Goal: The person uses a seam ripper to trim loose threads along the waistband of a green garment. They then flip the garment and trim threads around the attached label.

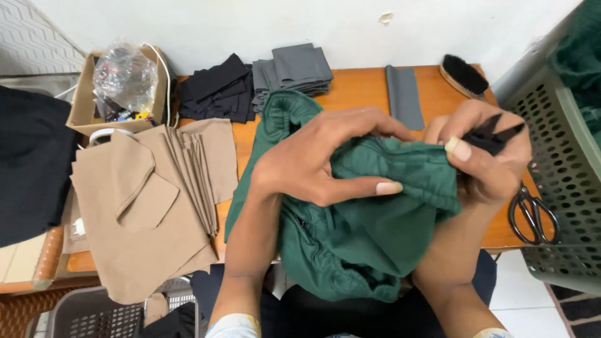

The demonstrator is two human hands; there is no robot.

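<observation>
Head view | left hand [307, 159] grip pinches one green garment [369, 231] | right hand [485, 156] grip clamps one black snips [494, 134]

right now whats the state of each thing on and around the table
left hand: gripping green garment, bunched
right hand: pinching garment, holding small black snips
scissors: shut, flat on the table
tan fabric pieces: stacked, overhanging table edge
grey fabric pieces: folded, stacked
brush: bristles up

Black snips [494, 134] mostly hidden inside right hand [482, 156]; grey basket [563, 181] cut by right edge; bag [125, 75] contents unreadable
</observation>
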